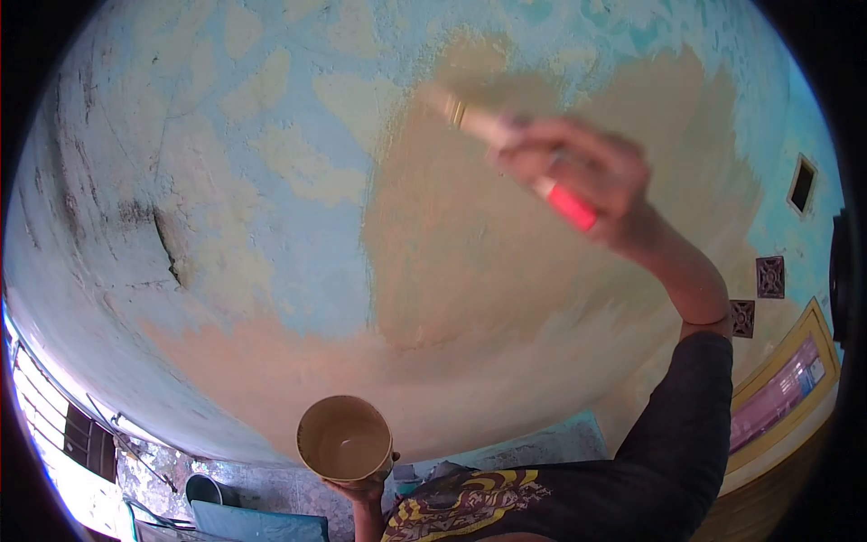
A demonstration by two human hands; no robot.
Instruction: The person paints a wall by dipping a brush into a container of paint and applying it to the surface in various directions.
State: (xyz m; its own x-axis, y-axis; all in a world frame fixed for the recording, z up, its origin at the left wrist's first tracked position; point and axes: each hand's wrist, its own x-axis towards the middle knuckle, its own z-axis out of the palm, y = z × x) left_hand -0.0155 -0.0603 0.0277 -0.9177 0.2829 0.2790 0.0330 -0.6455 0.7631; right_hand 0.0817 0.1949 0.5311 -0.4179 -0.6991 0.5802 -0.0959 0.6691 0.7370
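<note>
My right hand (582,167) is wrapped round the handle of a paintbrush (481,125), raised in front of the wall (316,244). Motion blurs the hand and the brush. The handle has a red end, and the bristles point up and left, right at the edge of a tan painted patch (479,244). Around that patch the wall is pale blue and yellowish, with flaking areas. Low in the view, my left hand (363,490) grips a round paint bucket (344,439) from beneath and beside it. Tan paint shows inside the bucket; most of the left fingers are hidden behind it.
At the lower left stand a dark bucket (210,489) and a blue panel-like surface (259,524). A barred window (65,434) lies farther left. On the right are two dark vent grilles (770,276), a small square opening (801,184) and a yellow-framed window (742,404).
</note>
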